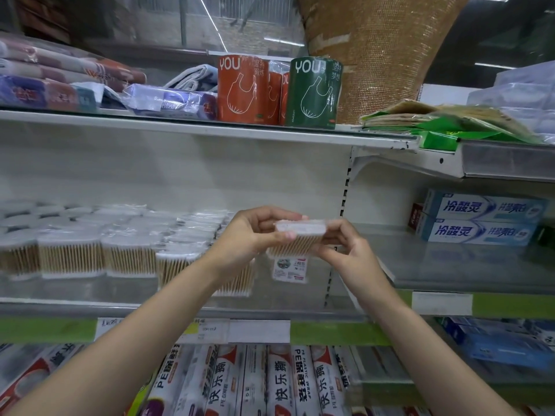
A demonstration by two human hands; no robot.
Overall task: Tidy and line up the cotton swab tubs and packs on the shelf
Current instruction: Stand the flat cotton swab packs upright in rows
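Both hands hold one clear cotton swab pack (295,240) in the air in front of the middle shelf (180,307). My left hand (255,232) grips its left end with the thumb under the lid edge. My right hand (345,244) pinches its right end. The pack shows wooden sticks and a white top. Under it a printed label (289,267) hangs down. Several cotton swab tubs (70,253) with white lids and wooden sticks stand in rows on the shelf's left part, some leaning near my left wrist.
Toothpaste boxes (480,220) lie on the right shelf section. Orange and green bag rolls (279,91) and folded towels (60,73) sit on the top shelf. Cling wrap boxes (255,382) fill the shelf below. Bare shelf surface (450,262) lies right of my hands.
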